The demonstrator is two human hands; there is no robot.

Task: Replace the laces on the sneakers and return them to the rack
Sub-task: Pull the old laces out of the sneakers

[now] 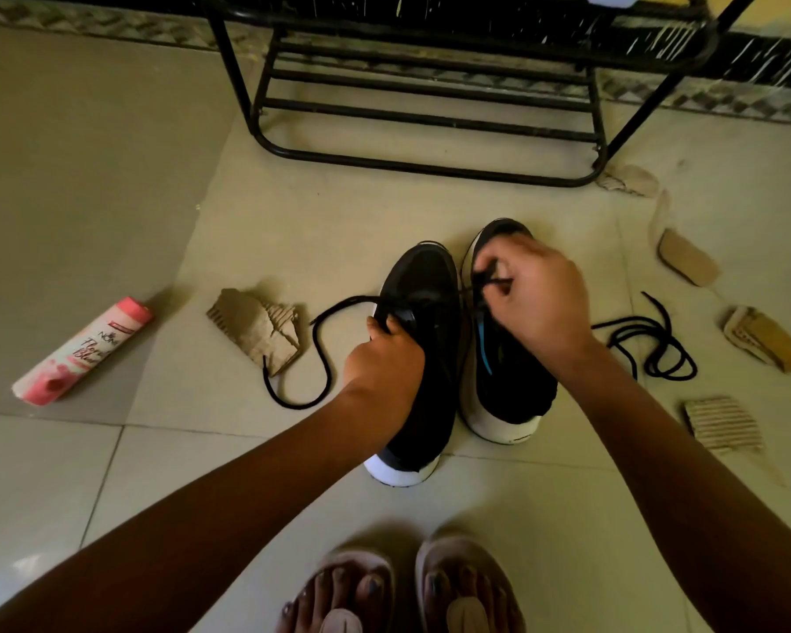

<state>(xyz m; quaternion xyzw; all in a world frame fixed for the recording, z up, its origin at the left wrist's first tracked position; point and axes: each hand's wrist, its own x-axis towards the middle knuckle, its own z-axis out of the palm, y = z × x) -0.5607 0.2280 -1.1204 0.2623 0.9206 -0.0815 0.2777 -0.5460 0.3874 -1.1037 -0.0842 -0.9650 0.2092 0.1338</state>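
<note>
Both hands busy at the sneakers, on the floor in front of the rack.

From the head view we see our left hand (384, 354) curled over the top of the left sneaker (423, 276), gripping it where the left lace (293, 407) comes out and trails in a loop across the tiles to the left. Our right hand (535, 299) hovers over the right sneaker (508, 386), fingers bunched and pinching the right lace (487, 280) near the toe end. We see the two sneakers side by side, touching, toes toward the rack (430, 166), which stands apart from them by the wall. A spare lace (626, 322) lies coiled on the tiles just right of the right sneaker. A pink bottle (83, 351) lies on its side far left, with cardboard (256, 328) between it and the sneakers and more scraps on the right. Our sandals (361, 582) show at the bottom edge.
</note>
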